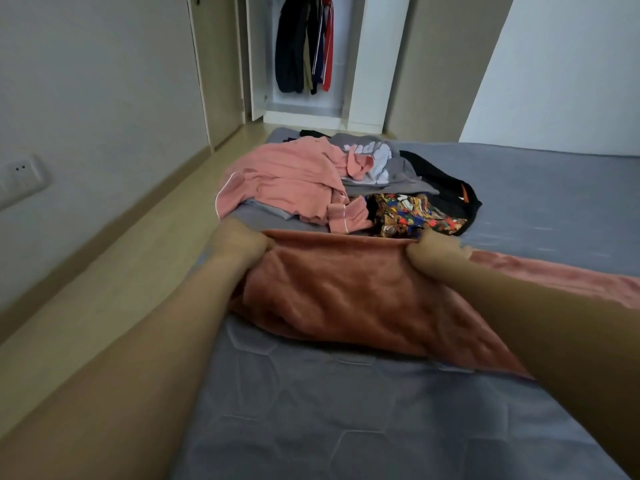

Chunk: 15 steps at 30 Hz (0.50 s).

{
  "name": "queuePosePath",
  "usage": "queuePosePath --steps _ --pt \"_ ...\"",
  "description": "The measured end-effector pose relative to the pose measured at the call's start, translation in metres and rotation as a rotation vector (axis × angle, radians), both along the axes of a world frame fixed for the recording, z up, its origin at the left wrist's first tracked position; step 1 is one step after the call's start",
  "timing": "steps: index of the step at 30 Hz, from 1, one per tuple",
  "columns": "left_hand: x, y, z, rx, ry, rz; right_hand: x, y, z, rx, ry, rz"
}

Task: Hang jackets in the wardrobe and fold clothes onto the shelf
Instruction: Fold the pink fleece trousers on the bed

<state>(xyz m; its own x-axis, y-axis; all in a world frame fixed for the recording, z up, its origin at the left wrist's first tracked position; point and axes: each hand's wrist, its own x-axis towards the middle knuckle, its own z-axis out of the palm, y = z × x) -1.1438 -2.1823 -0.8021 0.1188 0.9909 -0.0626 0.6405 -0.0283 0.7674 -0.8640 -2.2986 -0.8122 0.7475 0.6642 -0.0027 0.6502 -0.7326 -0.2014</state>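
A fuzzy rust-pink garment (349, 292) lies spread on the grey bed (346, 417) in front of me. My left hand (239, 242) grips its far left corner and my right hand (436, 249) grips its far right corner, both arms stretched forward. Part of the garment trails off to the right (571, 278). Beyond it lies a pile: a pink top with white piping (287, 178), a grey printed sweatshirt (374, 161), a colourful patterned piece (412, 214) and a black garment (446, 188). Several dark jackets (304, 46) hang in the open wardrobe (363, 98).
A strip of light wooden floor (104, 299) runs between the bed's left edge and the wall, where a white socket plate (20, 178) is mounted. The wardrobe's door (214, 74) stands open at the far end. A white wall (561, 71) rises to the right.
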Motion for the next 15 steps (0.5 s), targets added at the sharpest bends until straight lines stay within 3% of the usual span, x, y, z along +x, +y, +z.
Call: queuePosePath --steps 5,9,11,15 --pt "0.008 -0.013 -0.037 -0.029 0.245 -0.042 -0.014 -0.015 -0.06 0.253 -0.003 0.074" --pt "-0.003 -0.033 -0.053 -0.061 0.451 -0.071 -0.006 -0.02 -0.068 0.338 0.027 0.107" --pt "0.003 -0.038 -0.054 -0.029 0.453 -0.055 -0.008 -0.019 -0.065 0.34 0.043 0.103" --pt "-0.002 -0.023 -0.04 0.038 0.275 -0.001 -0.018 -0.035 -0.051 0.313 0.014 0.066"
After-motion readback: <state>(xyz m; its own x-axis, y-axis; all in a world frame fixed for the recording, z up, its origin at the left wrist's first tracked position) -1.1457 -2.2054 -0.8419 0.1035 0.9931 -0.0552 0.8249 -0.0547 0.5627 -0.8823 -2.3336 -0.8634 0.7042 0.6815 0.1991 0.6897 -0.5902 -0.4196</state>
